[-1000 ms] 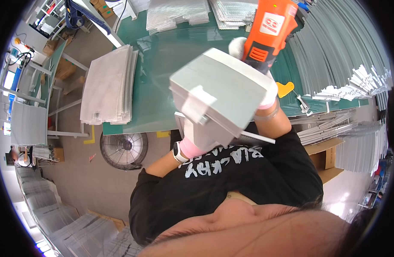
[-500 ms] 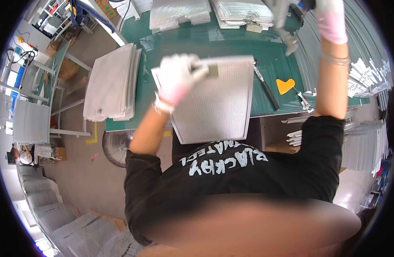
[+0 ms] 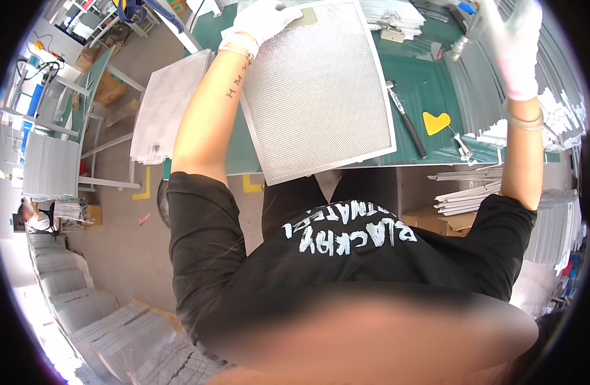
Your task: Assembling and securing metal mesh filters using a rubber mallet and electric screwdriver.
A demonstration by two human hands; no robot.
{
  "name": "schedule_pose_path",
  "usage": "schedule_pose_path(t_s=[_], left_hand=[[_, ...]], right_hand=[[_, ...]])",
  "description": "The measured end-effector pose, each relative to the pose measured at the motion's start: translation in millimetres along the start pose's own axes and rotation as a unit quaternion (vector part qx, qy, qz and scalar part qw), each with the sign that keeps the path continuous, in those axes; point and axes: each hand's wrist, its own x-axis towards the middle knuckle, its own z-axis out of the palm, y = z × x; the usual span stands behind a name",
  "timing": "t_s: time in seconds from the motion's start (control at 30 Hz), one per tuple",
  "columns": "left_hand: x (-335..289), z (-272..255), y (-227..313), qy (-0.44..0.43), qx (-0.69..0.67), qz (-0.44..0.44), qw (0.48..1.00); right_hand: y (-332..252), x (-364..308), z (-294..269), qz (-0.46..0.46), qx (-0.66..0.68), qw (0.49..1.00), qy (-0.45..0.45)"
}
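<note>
A light grey mesh panel [image 3: 321, 96] in a thin pale frame lies slanted over the green table, its near edge jutting past the table's front. My left hand [image 3: 261, 22], in a white glove, grips the panel near its far left corner. Beside those fingertips is a small olive-grey patch [image 3: 306, 17] on the panel. My gloved right hand [image 3: 521, 48] is raised at the far right, away from the panel. It is smeared by motion, and a metal-tipped tool [image 3: 460, 48] shows next to it; whether the fingers hold it is unclear.
A hammer [image 3: 407, 125] with a black handle, a yellow scraper [image 3: 436, 123] and a small metal tool [image 3: 462, 147] lie right of the panel on the green table [image 3: 410, 70]. Stacked mesh sheets [image 3: 166, 106] stand left. Long pale strips [image 3: 552, 83] fill the right side.
The panel has moved away from my body and turned, with my left hand on it. My right hand has come lower and slightly right.
</note>
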Motion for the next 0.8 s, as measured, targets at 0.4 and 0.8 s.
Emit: schedule_pose_path(t_s=[0.4, 0.8], left_hand=[[-180.6, -89.4, 153.7, 0.287, 0.016, 0.421, 0.860], [-273.2, -4.7, -195.5, 0.021, 0.226, -0.387, 0.894]], right_hand=[[-75.3, -44.8, -113.6, -0.055, 0.308, 0.884, -0.348], [81.8, 64.4, -328.1, 0.313, 0.177, 0.869, 0.341]])
